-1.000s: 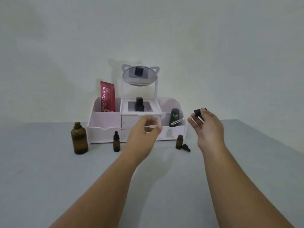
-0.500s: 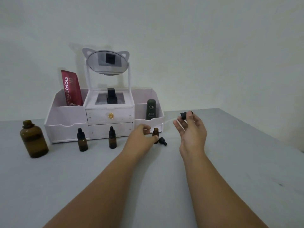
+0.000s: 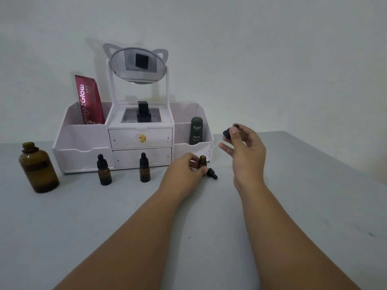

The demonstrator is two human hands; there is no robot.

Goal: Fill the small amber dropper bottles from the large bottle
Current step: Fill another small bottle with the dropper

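- Right hand (image 3: 246,150) pinches a dropper (image 3: 228,133) above the open small bottle (image 3: 202,161); left hand (image 3: 183,171) grips that bottle upright on the table (image 3: 314,176).
- Two capped small bottles (image 3: 104,173) (image 3: 144,169) wait; their fill level is unreadable, so the task looks early.
- Large bottle (image 3: 38,170) stands far left, well apart.
- Loose cap (image 3: 212,173) just beside the grip, organizer (image 3: 83,143) close behind; room lies forward.

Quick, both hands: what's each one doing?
Left hand: grips the uncapped small amber bottle.
Right hand: pinches a dropper.

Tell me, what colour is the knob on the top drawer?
Gold; the knob shows best in the head view.
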